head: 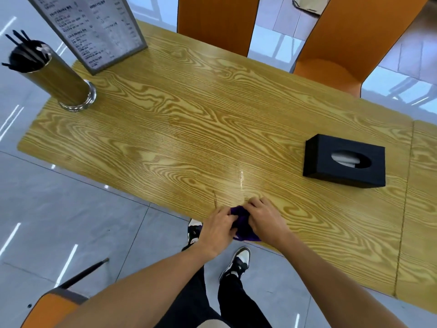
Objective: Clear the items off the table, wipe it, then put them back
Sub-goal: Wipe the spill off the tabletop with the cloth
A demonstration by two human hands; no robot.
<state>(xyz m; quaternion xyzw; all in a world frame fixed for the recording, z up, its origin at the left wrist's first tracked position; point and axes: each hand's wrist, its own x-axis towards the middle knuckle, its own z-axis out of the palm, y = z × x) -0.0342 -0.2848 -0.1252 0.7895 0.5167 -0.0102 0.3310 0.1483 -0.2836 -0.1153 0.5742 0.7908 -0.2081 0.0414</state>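
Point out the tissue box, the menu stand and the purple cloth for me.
tissue box (331, 170): head view, on its black top, left of the oval opening.
menu stand (94, 27): head view, on the printed face.
purple cloth (241, 217): head view, on the bunched part between both hands.

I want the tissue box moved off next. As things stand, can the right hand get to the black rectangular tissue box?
Probably yes. The black rectangular tissue box sits alone on the wooden table, bare wood between it and the right hand. But that hand and the left hand grip the purple cloth.

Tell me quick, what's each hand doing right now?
Left hand: closed on the purple cloth.
Right hand: closed on the same cloth.
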